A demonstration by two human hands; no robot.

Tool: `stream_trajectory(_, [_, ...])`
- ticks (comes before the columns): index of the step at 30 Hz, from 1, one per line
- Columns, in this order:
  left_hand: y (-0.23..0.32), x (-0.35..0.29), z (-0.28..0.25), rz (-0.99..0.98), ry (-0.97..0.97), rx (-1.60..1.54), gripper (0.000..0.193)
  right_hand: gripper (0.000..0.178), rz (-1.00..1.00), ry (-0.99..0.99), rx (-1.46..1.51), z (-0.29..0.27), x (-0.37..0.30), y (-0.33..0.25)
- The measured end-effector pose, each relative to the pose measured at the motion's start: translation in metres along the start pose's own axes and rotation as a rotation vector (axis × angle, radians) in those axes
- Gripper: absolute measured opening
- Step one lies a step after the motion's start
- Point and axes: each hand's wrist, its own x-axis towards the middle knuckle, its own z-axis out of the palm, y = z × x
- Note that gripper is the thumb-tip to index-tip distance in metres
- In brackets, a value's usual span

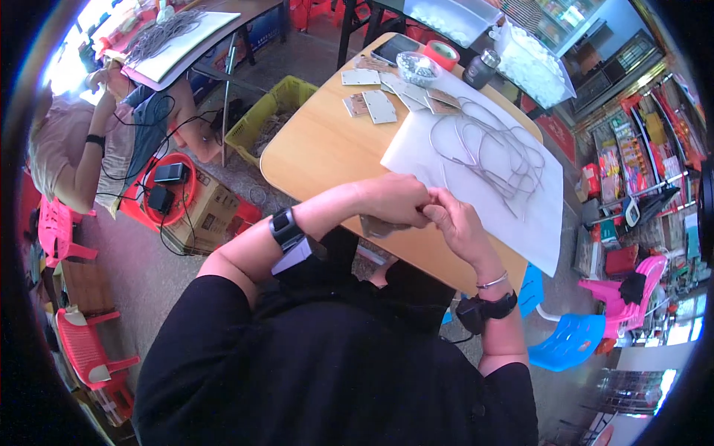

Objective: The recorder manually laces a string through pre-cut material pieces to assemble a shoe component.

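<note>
Small brown card (pixel 381 226) pinched between left hand (pixel 394 199) and right hand (pixel 455 223), both grips clenched on it at counter (pixel 327 149) edge; mid-assembly step, next likely needs grey cord (pixel 491 149).

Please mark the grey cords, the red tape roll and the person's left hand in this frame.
grey cords (pixel 487 149), head view: on the tangle lying on the white sheet.
red tape roll (pixel 444 53), head view: on its upper rim.
left hand (pixel 393 198), head view: on the back of the hand.
</note>
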Motion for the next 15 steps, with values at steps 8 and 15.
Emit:
stream_trajectory(8, [-0.02,-0.024,0.007,-0.116,0.212,-0.081,0.02,0.013,0.033,0.079,0.055,-0.026,-0.024,0.014])
stream_trajectory(15, [-0.024,-0.025,0.022,-0.028,0.242,-0.592,0.026,0.005,-0.247,0.51,-0.638,-0.009,-0.018,0.026])
